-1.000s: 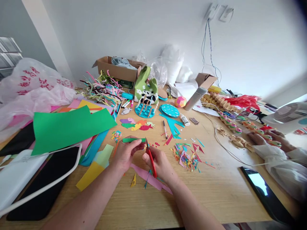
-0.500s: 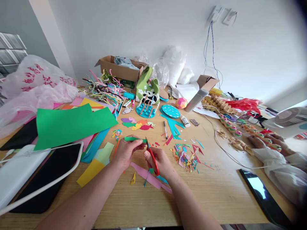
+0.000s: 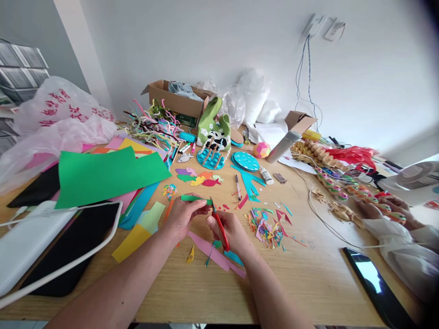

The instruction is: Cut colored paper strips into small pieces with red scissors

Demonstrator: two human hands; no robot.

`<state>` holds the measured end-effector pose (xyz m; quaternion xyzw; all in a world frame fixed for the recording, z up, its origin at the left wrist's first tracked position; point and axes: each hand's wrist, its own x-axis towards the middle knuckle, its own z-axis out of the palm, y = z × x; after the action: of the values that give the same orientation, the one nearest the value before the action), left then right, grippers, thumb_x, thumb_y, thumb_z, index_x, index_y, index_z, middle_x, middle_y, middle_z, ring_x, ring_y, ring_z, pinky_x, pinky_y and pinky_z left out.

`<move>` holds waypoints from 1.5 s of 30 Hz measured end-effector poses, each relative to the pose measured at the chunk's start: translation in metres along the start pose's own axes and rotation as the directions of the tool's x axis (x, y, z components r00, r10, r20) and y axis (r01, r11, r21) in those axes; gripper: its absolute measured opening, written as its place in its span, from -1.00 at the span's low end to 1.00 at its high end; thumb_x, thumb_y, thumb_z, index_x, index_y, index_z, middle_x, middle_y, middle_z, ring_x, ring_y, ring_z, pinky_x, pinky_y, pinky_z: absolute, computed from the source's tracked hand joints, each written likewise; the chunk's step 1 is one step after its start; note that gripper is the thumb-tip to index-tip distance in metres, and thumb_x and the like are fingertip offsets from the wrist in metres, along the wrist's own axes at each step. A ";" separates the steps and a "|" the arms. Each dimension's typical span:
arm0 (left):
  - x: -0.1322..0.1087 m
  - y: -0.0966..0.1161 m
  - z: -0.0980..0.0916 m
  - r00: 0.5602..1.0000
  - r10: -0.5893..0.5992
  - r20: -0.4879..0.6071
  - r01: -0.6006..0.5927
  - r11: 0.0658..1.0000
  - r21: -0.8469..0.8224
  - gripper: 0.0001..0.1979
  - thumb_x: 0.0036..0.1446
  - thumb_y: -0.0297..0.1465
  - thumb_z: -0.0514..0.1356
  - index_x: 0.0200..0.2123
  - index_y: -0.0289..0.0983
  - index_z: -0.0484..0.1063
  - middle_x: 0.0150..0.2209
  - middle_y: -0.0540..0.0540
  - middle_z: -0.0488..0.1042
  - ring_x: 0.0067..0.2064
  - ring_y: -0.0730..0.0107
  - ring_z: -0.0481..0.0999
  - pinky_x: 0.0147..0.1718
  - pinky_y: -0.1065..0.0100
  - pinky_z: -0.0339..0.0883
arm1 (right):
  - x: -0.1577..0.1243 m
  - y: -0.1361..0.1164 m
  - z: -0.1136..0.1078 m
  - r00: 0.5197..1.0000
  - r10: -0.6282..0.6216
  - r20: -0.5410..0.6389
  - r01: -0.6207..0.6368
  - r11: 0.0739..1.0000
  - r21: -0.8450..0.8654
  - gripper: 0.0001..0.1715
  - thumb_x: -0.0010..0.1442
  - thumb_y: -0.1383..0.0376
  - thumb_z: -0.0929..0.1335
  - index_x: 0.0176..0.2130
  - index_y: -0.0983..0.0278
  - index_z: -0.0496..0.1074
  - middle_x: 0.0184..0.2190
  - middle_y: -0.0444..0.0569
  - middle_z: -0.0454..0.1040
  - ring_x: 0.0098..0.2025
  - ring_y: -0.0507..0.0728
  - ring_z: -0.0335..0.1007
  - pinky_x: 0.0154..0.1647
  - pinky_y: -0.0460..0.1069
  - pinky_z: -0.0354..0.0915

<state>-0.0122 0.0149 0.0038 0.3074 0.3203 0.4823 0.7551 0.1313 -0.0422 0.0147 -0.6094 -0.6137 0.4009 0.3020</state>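
Note:
My left hand (image 3: 183, 214) pinches a narrow green paper strip (image 3: 190, 198) between thumb and fingers. Red-handled scissors (image 3: 222, 231) are gripped in my right hand (image 3: 229, 228), their blades pointing away from me at the strip's right end. Whether the blades have paper between them I cannot make out. Under my hands lie pink paper pieces (image 3: 209, 251) and a small yellow scrap (image 3: 190, 254). Several coloured paper fish (image 3: 197, 177) rest just beyond my hands. A pile of paper scraps (image 3: 265, 226) is to the right of my right hand.
Large green sheets (image 3: 103, 176) and a black tablet-like slab (image 3: 75, 251) lie left. A blue disc (image 3: 245, 161), a pen (image 3: 238, 186) and a glue bottle (image 3: 266, 175) stand or lie farther back. A phone (image 3: 370, 278) and another person's hands (image 3: 387, 210) are at right.
The whole view has shifted slightly, so things sit a little more to the right. My hands keep nearly the same pose with the strip and scissors.

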 end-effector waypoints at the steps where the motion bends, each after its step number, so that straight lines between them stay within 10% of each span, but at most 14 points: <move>1: 0.000 0.000 0.000 1.000 -0.001 -0.001 0.001 1.000 -0.004 -0.84 -0.22 -0.42 0.40 -0.51 -0.34 0.51 -0.52 -0.08 0.56 -0.45 0.35 0.55 -0.37 0.34 0.44 | 0.000 0.000 0.000 1.000 0.000 0.001 0.000 1.000 0.003 -0.42 0.11 -0.14 0.32 -0.56 0.28 0.21 -0.70 -0.15 0.26 -0.63 -0.02 0.09 -0.62 -0.13 -0.01; 33: -0.004 -0.001 0.003 0.985 -0.097 0.146 0.113 0.987 -0.111 -0.82 -0.15 -0.35 0.40 -0.50 -0.36 0.57 -0.41 -0.16 0.58 -0.34 0.34 0.51 -0.28 0.32 0.35 | 0.002 -0.002 0.010 0.996 0.048 -0.074 -0.031 0.976 0.214 -0.30 0.11 -0.26 0.24 -0.61 0.28 0.22 -0.79 -0.14 0.25 -0.74 -0.05 0.06 -0.70 -0.14 0.00; 45: -0.005 -0.003 0.007 0.998 -0.063 -0.008 0.063 0.998 0.027 -0.83 -0.25 -0.33 0.41 -0.62 -0.30 0.54 -0.56 -0.07 0.53 -0.49 0.41 0.45 -0.40 0.38 0.31 | 0.002 0.008 0.018 0.996 0.004 -0.087 -0.003 1.000 0.014 -0.35 0.14 -0.21 0.26 -0.56 0.29 0.25 -0.73 -0.14 0.28 -0.68 -0.02 0.13 -0.66 -0.12 0.01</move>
<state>-0.0065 0.0083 0.0066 0.3058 0.3391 0.4549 0.7646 0.1203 -0.0430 -0.0015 -0.6251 -0.5964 0.3788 0.3318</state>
